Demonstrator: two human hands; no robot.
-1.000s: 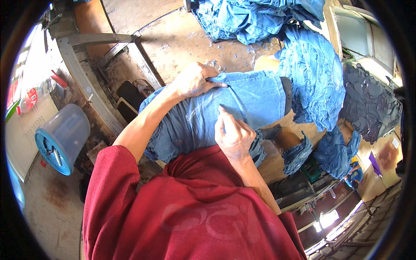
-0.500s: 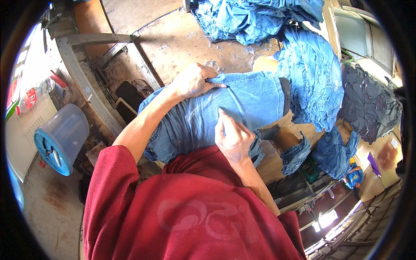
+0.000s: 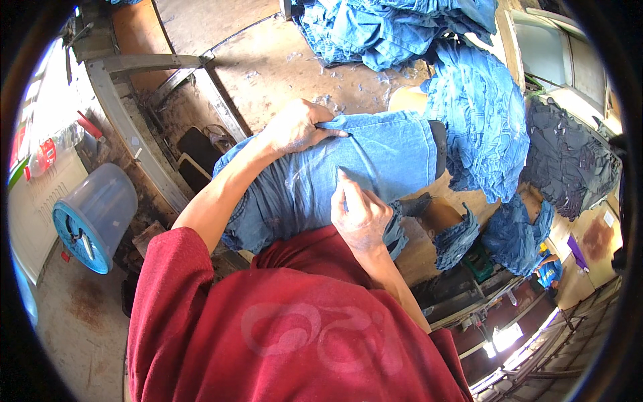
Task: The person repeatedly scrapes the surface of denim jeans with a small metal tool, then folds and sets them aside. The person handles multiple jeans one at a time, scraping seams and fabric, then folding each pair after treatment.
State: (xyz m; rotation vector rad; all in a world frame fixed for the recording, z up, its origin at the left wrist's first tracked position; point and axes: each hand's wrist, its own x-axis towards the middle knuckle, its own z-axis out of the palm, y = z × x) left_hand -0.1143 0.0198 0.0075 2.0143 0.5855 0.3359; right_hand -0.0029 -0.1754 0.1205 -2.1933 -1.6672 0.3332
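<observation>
A blue denim garment (image 3: 395,154) lies stretched over a form in front of me, and the form's dark end (image 3: 439,149) shows at the right. My left hand (image 3: 299,127) is closed on the garment's far edge, with fabric pinched between thumb and fingers. Nearer to me, my right hand (image 3: 362,216) is closed in a pinch, its fingertips at the denim surface. Whatever those fingers hold, if anything, is too small to make out. Pale worn marks and a crease run across the cloth between the hands.
Heaped blue denim (image 3: 395,33) lies at the far side, with more denim (image 3: 479,120) hanging at the right. Beyond it is a pile of dark garments (image 3: 569,157). A clear bin with a blue lid (image 3: 82,236) lies at the left. Blue scraps litter the wooden board (image 3: 268,74).
</observation>
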